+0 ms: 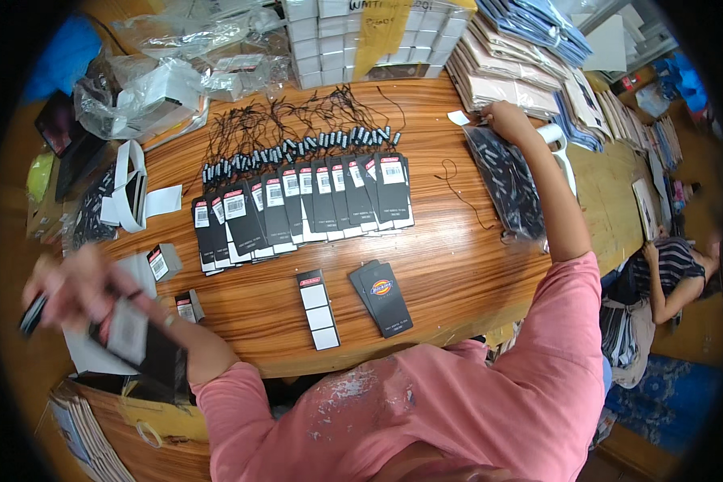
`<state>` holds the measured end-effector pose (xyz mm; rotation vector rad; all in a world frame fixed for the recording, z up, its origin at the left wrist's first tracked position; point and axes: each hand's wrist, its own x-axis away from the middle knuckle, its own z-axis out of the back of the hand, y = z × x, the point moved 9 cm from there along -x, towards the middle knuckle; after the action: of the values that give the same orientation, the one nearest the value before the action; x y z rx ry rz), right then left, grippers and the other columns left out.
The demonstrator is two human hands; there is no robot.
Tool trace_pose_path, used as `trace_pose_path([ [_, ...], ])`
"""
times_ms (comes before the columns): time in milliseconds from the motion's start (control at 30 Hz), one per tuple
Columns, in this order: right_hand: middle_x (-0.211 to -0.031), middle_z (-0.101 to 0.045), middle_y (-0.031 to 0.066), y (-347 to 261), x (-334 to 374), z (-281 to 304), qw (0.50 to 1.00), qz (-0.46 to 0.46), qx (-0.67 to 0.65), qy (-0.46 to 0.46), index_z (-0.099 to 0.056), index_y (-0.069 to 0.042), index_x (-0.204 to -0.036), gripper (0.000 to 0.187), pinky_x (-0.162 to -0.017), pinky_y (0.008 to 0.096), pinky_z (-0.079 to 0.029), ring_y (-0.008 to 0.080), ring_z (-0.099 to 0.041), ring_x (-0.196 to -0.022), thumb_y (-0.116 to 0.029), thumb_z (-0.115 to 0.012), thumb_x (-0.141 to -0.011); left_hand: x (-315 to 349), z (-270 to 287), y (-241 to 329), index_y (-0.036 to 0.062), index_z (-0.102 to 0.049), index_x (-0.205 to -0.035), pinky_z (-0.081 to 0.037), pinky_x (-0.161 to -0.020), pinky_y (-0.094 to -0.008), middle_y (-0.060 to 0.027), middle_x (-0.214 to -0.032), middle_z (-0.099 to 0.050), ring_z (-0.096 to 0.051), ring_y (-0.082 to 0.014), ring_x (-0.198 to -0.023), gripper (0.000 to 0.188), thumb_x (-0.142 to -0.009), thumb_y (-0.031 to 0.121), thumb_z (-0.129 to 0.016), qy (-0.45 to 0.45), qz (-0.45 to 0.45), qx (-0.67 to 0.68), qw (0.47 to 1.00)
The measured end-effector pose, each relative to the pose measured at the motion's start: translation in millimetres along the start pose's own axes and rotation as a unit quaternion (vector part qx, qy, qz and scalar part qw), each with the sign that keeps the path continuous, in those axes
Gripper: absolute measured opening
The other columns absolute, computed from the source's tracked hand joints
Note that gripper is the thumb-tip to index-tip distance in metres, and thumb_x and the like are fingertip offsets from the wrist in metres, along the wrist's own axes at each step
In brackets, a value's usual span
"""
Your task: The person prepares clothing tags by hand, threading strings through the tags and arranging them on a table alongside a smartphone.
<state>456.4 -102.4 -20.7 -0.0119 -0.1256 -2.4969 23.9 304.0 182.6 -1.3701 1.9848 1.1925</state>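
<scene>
My left hand (76,289), smeared by motion at the left table edge, holds a black hang tag (132,333) with a white barcode label; a small dark piece (32,313) shows by its fingers. My right hand (510,122) is at the far right, its fingers curled at the top edge of a clear bag (506,181) of black tag strings. Whatever is between those fingers is hidden. Overlapping rows of black hang tags (313,193) with black strings (297,120) fill the middle of the table. Nearer me lie a tag with white panels (320,309) and two dark tags (384,297).
White boxes (377,48) stand at the back, beside folded garments (506,60). Plastic wrap (161,88) and a white paper loop (130,185) are at left. Small tag stacks (163,261) sit near my left arm. Another person (671,269) is at far right.
</scene>
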Motion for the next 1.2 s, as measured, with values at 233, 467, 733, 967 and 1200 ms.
trace_pose_path([
  [233,-0.079,-0.061,0.0152,-23,6,3,0.991,0.062,0.115,-0.003,-0.064,-0.009,-0.078,0.012,-0.069,0.0390,-0.048,0.0311,-0.060,-0.078,-0.007,-0.055,-0.070,47,-59,-115,-0.0003,-0.053,-0.093,-0.038,-0.037,-0.0148,-0.0090,-0.073,-0.056,-0.048,-0.0061,-0.048,0.025,-0.071,-0.006,-0.063,-0.080,0.177,-0.153,0.969],
  [467,-0.076,-0.061,0.0145,-22,8,4,0.993,0.117,-0.013,0.000,-0.061,-0.007,-0.072,0.009,-0.067,0.0405,-0.045,0.0311,-0.058,-0.075,-0.013,-0.061,-0.066,56,-69,-148,0.0001,-0.060,-0.087,-0.044,-0.048,-0.0150,-0.0048,-0.077,-0.061,-0.056,-0.0057,-0.060,0.019,-0.070,-0.005,-0.065,-0.094,0.294,-0.171,0.936],
  [733,-0.064,-0.057,0.0080,-45,47,110,0.929,0.102,-0.313,0.170,-0.055,0.001,-0.076,0.008,-0.056,0.0277,-0.042,0.0126,-0.055,-0.062,-0.006,-0.057,-0.079,49,-89,-149,0.0009,-0.062,-0.085,-0.044,-0.056,-0.0154,-0.0033,-0.081,-0.063,-0.057,-0.0043,-0.064,0.017,-0.069,-0.005,-0.065,-0.130,0.251,-0.238,0.929],
  [967,-0.064,-0.052,-0.0014,-228,149,186,0.766,0.189,-0.614,-0.019,-0.056,0.002,-0.086,0.014,-0.048,0.0175,-0.035,0.0021,-0.045,-0.057,-0.011,-0.058,-0.080,59,-81,-140,-0.0002,-0.062,-0.087,-0.041,-0.053,-0.0136,-0.0034,-0.080,-0.063,-0.056,-0.0039,-0.064,0.019,-0.069,-0.007,-0.065,-0.113,0.263,-0.296,0.911],
  [1200,-0.053,-0.046,-0.0028,-264,142,181,0.783,0.195,-0.584,-0.090,-0.056,0.001,-0.080,0.015,-0.038,0.0187,-0.029,0.0022,-0.039,-0.042,-0.015,-0.056,-0.079,61,-93,-133,-0.0008,-0.064,-0.085,-0.041,-0.056,-0.0156,-0.0039,-0.080,-0.063,-0.056,-0.0052,-0.063,0.018,-0.067,-0.004,-0.067,-0.205,0.239,-0.376,0.871],
])
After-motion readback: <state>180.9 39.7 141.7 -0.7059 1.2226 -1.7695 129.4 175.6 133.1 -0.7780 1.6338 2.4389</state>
